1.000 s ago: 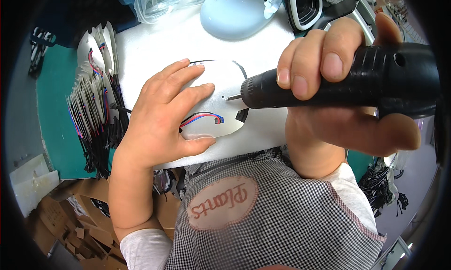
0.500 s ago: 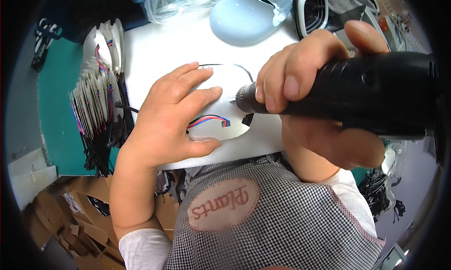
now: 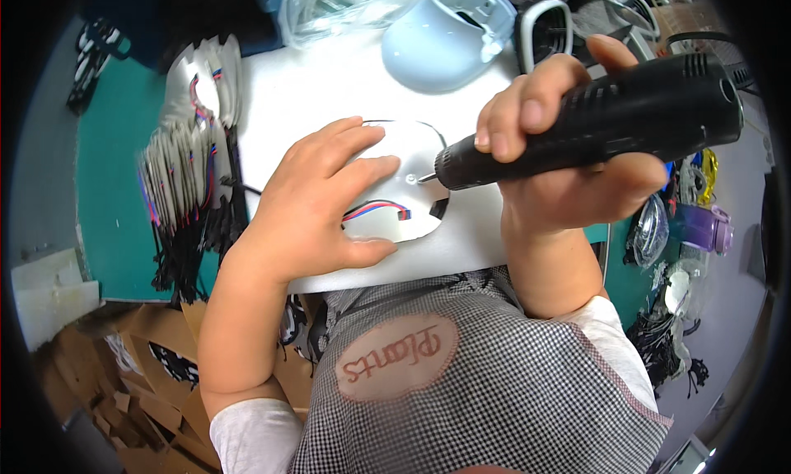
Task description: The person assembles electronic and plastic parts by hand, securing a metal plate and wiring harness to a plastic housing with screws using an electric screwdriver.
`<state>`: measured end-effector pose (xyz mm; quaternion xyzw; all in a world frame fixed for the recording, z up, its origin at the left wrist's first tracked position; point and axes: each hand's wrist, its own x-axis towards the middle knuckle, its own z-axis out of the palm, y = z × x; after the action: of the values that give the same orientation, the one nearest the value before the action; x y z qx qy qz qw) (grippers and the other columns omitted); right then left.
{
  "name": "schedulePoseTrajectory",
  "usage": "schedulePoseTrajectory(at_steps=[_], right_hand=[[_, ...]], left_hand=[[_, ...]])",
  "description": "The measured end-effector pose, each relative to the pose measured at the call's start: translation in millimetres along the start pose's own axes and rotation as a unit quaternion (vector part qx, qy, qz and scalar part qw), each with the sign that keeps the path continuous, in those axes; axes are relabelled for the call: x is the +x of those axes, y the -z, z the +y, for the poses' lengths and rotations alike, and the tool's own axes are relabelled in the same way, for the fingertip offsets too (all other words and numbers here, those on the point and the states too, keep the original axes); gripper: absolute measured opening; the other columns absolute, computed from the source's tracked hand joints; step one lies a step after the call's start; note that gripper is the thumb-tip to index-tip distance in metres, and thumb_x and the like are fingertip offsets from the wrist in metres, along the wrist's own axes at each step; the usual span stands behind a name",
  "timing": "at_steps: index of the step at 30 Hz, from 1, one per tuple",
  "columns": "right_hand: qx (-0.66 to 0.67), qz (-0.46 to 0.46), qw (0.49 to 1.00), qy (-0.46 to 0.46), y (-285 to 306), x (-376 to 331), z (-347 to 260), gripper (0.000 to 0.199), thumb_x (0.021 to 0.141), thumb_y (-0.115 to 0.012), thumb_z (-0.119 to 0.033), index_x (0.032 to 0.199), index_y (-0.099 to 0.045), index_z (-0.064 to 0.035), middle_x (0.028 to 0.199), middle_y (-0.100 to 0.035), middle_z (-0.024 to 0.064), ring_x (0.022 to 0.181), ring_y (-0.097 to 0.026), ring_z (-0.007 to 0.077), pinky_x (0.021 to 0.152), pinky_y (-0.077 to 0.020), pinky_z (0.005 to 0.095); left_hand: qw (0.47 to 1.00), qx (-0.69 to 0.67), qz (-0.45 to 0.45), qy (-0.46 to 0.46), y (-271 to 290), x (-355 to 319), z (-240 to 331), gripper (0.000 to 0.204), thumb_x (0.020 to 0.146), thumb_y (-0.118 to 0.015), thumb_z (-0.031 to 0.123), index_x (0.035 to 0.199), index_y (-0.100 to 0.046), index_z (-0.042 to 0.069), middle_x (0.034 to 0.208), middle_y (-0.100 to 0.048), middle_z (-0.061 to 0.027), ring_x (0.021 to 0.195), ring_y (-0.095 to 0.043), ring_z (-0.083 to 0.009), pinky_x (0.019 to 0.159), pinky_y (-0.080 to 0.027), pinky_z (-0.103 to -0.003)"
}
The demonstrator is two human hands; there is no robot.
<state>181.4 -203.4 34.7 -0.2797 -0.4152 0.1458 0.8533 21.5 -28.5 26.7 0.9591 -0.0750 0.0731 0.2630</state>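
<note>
A white round plate-like part (image 3: pixel 416 148) with a dark rim lies on a white foam sheet (image 3: pixel 284 78). My left hand (image 3: pixel 317 198) rests on its left side, fingers spread, thumb near the front edge. A short bundle of red, blue and black wires with a small connector (image 3: pixel 404 214) lies on the part beside the thumb. My right hand (image 3: pixel 552 169) grips a black electric screwdriver (image 3: pixel 610 115), slanted down to the left. Its bit points at a small round screw spot (image 3: pixel 411 179) near the part's middle; whether they touch I cannot tell.
A pale blue rounded shell (image 3: pixel 424 49) stands at the back of the foam. Stacked white pieces with wires (image 3: pixel 181 169) sit on the green mat (image 3: pixel 107 202) at left. Clear plastic bags (image 3: pixel 329 12) and grey-rimmed frames (image 3: pixel 545 33) lie behind; a purple bottle (image 3: pixel 700 228) stands at right.
The screwdriver has gone lower and farther from the camera, its bit coming to the screw spot. My left hand stays spread on the white part. The whole view has shifted slightly.
</note>
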Motion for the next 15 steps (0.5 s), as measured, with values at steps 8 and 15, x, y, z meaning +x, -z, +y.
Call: schedulePoseTrajectory(at_steps=[8, 15], right_hand=[[-0.145, 0.053, 0.984, 0.092, 70, 18, -137, 0.072, 0.087, -0.059, -0.064, 0.126, -0.057, -0.0040, 0.091, -0.061, 0.0132, 0.072, -0.062, 0.0254, 0.066, -0.0519, 0.0412], [-0.359, 0.192, 0.896, 0.177, 100, 2, -142, 0.067, 0.092, -0.055, -0.062, 0.129, -0.051, -0.0067, 0.084, -0.062, 0.0116, 0.063, -0.062, 0.0231, 0.061, -0.0516, 0.0397]], left_hand=[[0.999, 0.026, 0.029, 0.020, -6, 5, 17, 0.072, 0.051, -0.087, 0.030, 0.117, -0.067, 0.009, 0.134, -0.055, -0.0160, 0.130, -0.048, -0.0394, 0.106, -0.042, -0.049], [0.998, 0.030, 0.045, 0.036, -35, 18, 45, 0.075, 0.050, -0.088, 0.026, 0.120, -0.065, 0.008, 0.137, -0.052, -0.0168, 0.130, -0.048, -0.0409, 0.105, -0.043, -0.051]])
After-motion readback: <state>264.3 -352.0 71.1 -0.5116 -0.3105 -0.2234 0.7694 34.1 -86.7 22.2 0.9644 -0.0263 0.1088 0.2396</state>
